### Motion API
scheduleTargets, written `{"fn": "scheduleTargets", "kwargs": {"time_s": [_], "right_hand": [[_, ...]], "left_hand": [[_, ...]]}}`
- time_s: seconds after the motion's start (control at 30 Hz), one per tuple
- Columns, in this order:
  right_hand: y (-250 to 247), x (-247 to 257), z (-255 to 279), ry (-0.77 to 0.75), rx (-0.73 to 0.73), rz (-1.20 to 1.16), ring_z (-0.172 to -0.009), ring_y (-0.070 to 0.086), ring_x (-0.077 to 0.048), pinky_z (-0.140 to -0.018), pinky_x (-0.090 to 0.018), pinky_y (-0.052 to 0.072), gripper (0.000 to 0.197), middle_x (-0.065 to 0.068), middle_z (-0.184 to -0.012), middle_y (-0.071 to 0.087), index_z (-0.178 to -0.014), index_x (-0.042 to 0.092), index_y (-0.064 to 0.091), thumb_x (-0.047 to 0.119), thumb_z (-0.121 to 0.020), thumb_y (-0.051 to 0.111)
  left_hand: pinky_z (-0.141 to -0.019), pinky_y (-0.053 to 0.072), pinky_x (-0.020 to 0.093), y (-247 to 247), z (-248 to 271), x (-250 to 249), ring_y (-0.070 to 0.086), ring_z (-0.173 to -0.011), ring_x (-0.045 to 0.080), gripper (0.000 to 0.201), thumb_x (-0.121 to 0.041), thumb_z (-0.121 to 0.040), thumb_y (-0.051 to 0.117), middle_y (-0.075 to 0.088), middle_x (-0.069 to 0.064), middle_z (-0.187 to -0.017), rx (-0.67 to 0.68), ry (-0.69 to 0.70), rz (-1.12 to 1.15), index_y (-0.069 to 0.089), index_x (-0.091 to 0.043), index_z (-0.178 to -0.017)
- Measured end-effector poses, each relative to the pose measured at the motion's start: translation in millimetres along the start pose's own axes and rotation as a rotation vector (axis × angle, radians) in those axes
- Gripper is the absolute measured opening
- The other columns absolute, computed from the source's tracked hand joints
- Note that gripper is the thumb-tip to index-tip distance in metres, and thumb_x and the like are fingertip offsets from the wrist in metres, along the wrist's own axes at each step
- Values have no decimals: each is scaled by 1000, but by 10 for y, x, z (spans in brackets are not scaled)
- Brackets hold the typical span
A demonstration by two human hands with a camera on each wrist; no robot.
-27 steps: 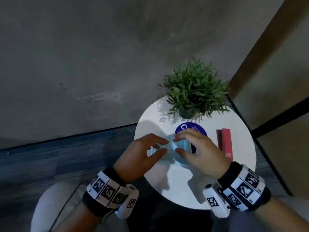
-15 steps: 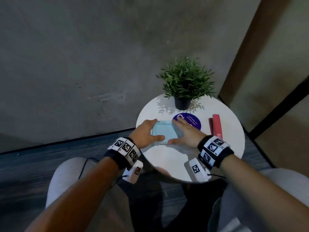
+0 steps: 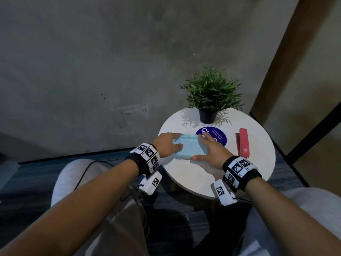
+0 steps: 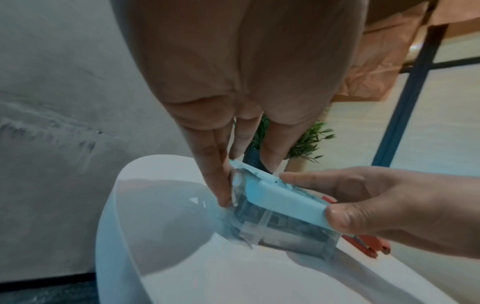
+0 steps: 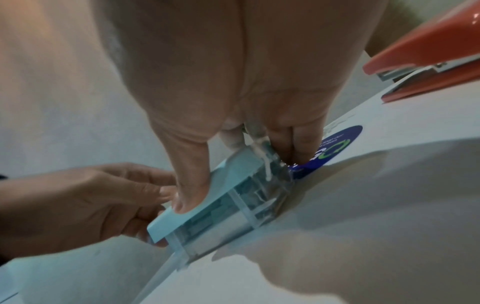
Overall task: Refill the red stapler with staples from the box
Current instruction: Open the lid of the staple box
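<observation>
A clear plastic box with a light-blue lid (image 3: pixel 191 147) stands on the round white table (image 3: pixel 254 174). My left hand (image 3: pixel 167 145) grips its left end, fingers at the far corner and thumb on the near edge. My right hand (image 3: pixel 212 151) grips its right end, thumb on the lid's near edge (image 5: pixel 187 197) and fingers down the far side. In the left wrist view the box (image 4: pixel 280 207) shows its lid down and contents through the clear wall. The red stapler (image 3: pixel 243 142) lies closed to the right of my right hand, untouched.
A potted green plant (image 3: pixel 210 97) stands at the table's back. A round blue sticker (image 3: pixel 219 136) lies flat between box and stapler. A concrete wall is behind the table, a dark-framed partition to the right, my knees under the near edge.
The head camera pulled back and up, so hands and table look farther off. Both hands spread from the box's middle out to its two ends. The stapler stayed put.
</observation>
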State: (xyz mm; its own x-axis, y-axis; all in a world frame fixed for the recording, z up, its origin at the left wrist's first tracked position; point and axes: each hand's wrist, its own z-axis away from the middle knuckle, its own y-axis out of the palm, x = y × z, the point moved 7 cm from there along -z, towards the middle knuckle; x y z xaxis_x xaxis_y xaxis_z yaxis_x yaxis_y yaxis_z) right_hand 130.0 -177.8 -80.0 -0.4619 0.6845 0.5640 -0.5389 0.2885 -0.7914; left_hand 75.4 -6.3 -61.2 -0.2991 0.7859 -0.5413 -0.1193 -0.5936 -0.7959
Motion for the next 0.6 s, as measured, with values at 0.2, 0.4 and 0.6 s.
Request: {"fn": "scheduleTargets", "kwargs": {"time_s": [0.2,0.4,0.6], "right_hand": [[-8,-4,43,-1,-45,-33,-151,19,-20,-113,-31,27,96,3,-169,5,-159,15,21,49,-84,71],[-34,24,64,-5,-45,-55,-152,16,-19,-116,-33,24,97,2,-168,7,-158,18,21,50,-83,73],[-39,-17,43,11,-39,-44,-152,15,-18,-117,-34,24,98,5,-168,6,-159,20,19,53,-83,71]], "left_hand": [[-99,52,39,-13,-29,75,61,-118,25,48,-8,-91,46,59,3,-139,-44,16,130,58,-24,-134],[-92,56,40,-11,-42,142,68,-104,25,39,-7,-94,50,64,-3,-131,-131,61,248,61,-25,-126],[-72,63,37,-2,-120,230,68,-99,25,43,2,-89,51,61,-6,-127,-84,58,368,61,-24,-122]]}}
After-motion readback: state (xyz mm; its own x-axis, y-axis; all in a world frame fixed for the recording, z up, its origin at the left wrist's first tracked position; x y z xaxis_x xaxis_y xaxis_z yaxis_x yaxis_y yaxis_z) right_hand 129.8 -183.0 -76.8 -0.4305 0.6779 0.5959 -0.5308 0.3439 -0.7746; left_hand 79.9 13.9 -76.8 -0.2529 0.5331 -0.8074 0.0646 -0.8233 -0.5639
